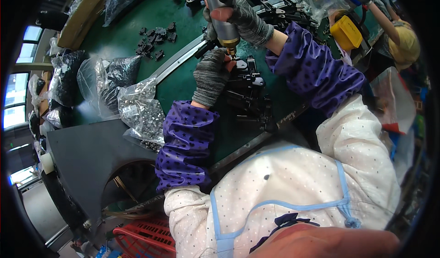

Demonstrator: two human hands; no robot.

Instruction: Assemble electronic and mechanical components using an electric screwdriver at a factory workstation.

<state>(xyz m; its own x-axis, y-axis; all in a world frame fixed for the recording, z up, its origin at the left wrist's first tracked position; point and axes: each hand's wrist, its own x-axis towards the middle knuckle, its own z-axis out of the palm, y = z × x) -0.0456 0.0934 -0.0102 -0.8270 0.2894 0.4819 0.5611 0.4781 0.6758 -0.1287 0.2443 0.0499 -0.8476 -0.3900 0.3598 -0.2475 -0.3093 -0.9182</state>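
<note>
My right hand (252, 22), in a grey fingerless glove, is wrapped round the silver body of an upright power screwdriver (223, 30). The tool's brass-coloured nose points down at a black part (249, 78) with pale, shiny pieces on top. Beside that nose my left hand (211, 74), gloved the same way, is closed, its bare fingertips pinched at the part's left edge. What exactly lies between those fingertips is hidden. More black parts (250, 103) lie just below, toward the table's near edge.
A metal rail (176, 60) runs slantwise left of my hands. Small black pieces (156, 39) lie on the green table, with bags of metal parts (140, 109) and black parts (120, 74) farther left. A yellow bin (346, 32) stands at right, near another person (403, 42).
</note>
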